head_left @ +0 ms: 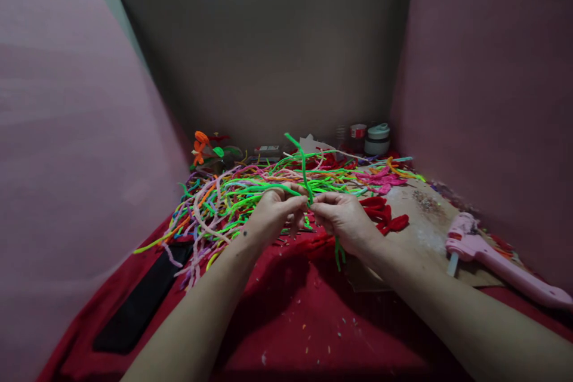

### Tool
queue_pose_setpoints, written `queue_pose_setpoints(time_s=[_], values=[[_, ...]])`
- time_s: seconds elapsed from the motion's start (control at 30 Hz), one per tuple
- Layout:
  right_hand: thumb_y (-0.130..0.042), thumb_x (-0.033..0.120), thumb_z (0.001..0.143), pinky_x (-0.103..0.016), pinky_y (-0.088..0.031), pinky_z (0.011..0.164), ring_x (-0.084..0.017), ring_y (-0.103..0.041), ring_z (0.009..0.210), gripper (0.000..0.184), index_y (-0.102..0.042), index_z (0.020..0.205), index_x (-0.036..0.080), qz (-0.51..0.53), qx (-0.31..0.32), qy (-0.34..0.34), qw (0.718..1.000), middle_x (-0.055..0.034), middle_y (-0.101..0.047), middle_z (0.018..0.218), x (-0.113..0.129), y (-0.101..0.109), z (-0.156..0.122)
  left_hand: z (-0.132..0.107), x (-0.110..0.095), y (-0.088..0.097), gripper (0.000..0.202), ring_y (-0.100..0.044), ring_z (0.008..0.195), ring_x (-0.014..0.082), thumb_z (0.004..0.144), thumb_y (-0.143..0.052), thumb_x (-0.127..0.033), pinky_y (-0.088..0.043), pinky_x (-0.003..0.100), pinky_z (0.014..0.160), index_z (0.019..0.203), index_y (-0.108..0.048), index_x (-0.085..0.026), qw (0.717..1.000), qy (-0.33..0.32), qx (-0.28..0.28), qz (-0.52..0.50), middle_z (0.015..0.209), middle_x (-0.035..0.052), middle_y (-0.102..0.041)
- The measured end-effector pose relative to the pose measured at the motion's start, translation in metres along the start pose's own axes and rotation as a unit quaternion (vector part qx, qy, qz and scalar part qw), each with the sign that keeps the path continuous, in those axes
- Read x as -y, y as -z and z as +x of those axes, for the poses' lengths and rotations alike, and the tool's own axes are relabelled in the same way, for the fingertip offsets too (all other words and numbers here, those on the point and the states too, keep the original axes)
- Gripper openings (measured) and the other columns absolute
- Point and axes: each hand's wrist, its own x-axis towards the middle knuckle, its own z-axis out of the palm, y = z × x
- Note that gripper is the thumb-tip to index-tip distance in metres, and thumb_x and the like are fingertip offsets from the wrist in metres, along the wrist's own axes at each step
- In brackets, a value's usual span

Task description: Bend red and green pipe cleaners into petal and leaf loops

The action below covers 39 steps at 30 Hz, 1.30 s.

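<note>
A green pipe cleaner rises from between my two hands, its upper end bent over to the left. My left hand pinches it from the left side. From the right, the fingertips of my right hand close on its lower part, almost touching the left fingers. Behind and to the left spreads a big tangle of multicoloured pipe cleaners. Red fuzzy loops lie just beyond my right hand. Short green pieces show below my right wrist.
A pink glue gun rests at the right on a brown board. On the red cloth lie small scraps and, at left, a flat black object. An orange flower and a lidded container stand at the back.
</note>
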Motion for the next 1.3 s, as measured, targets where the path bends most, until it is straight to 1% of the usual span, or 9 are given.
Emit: queue_pose_setpoints(time_s=[0.07, 0.17, 0.33, 0.47, 0.67, 0.93, 1.13, 1.2, 1.3], values=[[-0.064, 0.022, 0.057, -0.020, -0.015, 0.035, -0.003, -0.028, 0.033, 0.012, -0.054, 0.056, 0.015, -0.001, 0.012, -0.011, 1.000, 0.0051, -0.046, 0.041, 0.000, 0.001, 0.000, 0.002, 0.002, 0.003, 0.018, -0.042, 0.034, 0.0062, 0.069, -0.060, -0.030, -0.032, 0.018, 0.033, 0.070, -0.058, -0.012, 0.999, 0.003, 0.028, 0.017, 0.043, -0.0043, -0.049], [-0.064, 0.022, 0.057, -0.020, -0.012, 0.034, -0.003, -0.027, 0.032, 0.013, -0.053, 0.055, 0.015, 0.002, 0.043, -0.046, 0.998, 0.0044, -0.047, 0.041, 0.002, 0.003, 0.000, 0.005, 0.008, 0.008, 0.023, -0.038, 0.033, 0.0045, 0.069, -0.063, -0.034, -0.025, 0.017, 0.034, 0.073, -0.061, -0.012, 0.999, 0.007, 0.027, 0.021, 0.041, -0.0048, -0.047], [-0.064, 0.028, 0.063, -0.020, -0.013, 0.034, -0.002, -0.027, 0.032, 0.018, -0.057, 0.057, 0.013, -0.030, 0.100, -0.057, 0.993, 0.0043, -0.046, 0.042, 0.003, 0.003, -0.004, 0.007, 0.011, 0.010, 0.032, -0.032, 0.030, 0.0029, 0.070, -0.063, -0.039, -0.020, 0.017, 0.033, 0.056, -0.052, -0.013, 0.999, 0.034, 0.029, 0.001, 0.037, -0.0043, -0.043], [-0.064, 0.026, 0.063, -0.020, -0.011, 0.034, -0.002, -0.024, 0.031, 0.019, -0.052, 0.054, 0.015, -0.013, 0.083, -0.066, 0.994, 0.0063, -0.043, 0.040, 0.000, -0.002, -0.009, 0.007, 0.004, 0.016, 0.032, -0.029, 0.026, 0.0032, 0.068, -0.064, -0.038, -0.019, 0.017, 0.030, 0.053, -0.048, -0.014, 0.997, 0.066, -0.030, -0.037, 0.033, -0.0052, -0.040], [-0.065, 0.026, 0.063, -0.018, -0.011, 0.030, -0.002, -0.025, 0.029, 0.015, -0.056, 0.059, 0.014, 0.019, 0.101, -0.136, 0.985, 0.0061, -0.046, 0.040, -0.002, -0.008, -0.017, 0.011, -0.005, 0.039, 0.030, -0.027, 0.026, 0.0026, 0.067, -0.065, -0.033, -0.019, 0.015, 0.028, 0.055, -0.044, -0.015, 0.990, 0.024, -0.132, -0.049, 0.034, -0.0072, -0.037], [-0.062, 0.026, 0.066, -0.017, -0.017, 0.027, -0.004, -0.033, 0.027, 0.015, -0.055, 0.057, 0.015, -0.018, 0.110, -0.138, 0.984, 0.0039, -0.051, 0.041, -0.001, -0.007, -0.021, 0.008, -0.015, 0.049, 0.025, -0.032, 0.029, 0.0010, 0.065, -0.064, -0.025, -0.023, 0.012, 0.029, 0.062, -0.041, -0.017, 0.985, -0.014, -0.164, -0.059, 0.047, -0.0070, -0.046], [-0.062, 0.024, 0.064, -0.017, -0.017, 0.027, -0.004, -0.032, 0.027, 0.016, -0.053, 0.055, 0.016, -0.019, 0.102, -0.153, 0.983, 0.0040, -0.051, 0.040, 0.002, -0.008, -0.021, 0.008, -0.016, 0.049, 0.023, -0.033, 0.028, 0.0018, 0.068, -0.063, -0.028, -0.022, 0.013, 0.028, 0.060, -0.046, -0.016, 0.966, -0.099, -0.237, 0.039, 0.042, -0.0077, -0.042], [-0.063, 0.026, 0.064, -0.017, -0.016, 0.028, -0.003, -0.032, 0.028, 0.017, -0.052, 0.055, 0.016, -0.010, 0.100, -0.139, 0.985, 0.0040, -0.051, 0.041, 0.001, -0.009, -0.020, 0.009, -0.015, 0.053, 0.024, -0.032, 0.029, 0.0012, 0.066, -0.066, -0.030, -0.021, 0.013, 0.028, 0.061, -0.048, -0.015, 0.969, -0.093, -0.229, 0.007, 0.044, -0.0072, -0.044], [-0.064, 0.028, 0.065, -0.017, -0.015, 0.030, -0.002, -0.031, 0.030, 0.018, -0.053, 0.059, 0.016, 0.017, 0.092, -0.099, 0.991, 0.0048, -0.050, 0.043, -0.001, -0.008, -0.018, 0.011, -0.013, 0.056, 0.032, -0.032, 0.032, -0.0004, 0.062, -0.071, -0.036, -0.022, 0.013, 0.030, 0.063, -0.047, -0.014, 0.979, -0.062, -0.154, -0.116, 0.050, -0.0063, -0.046]])
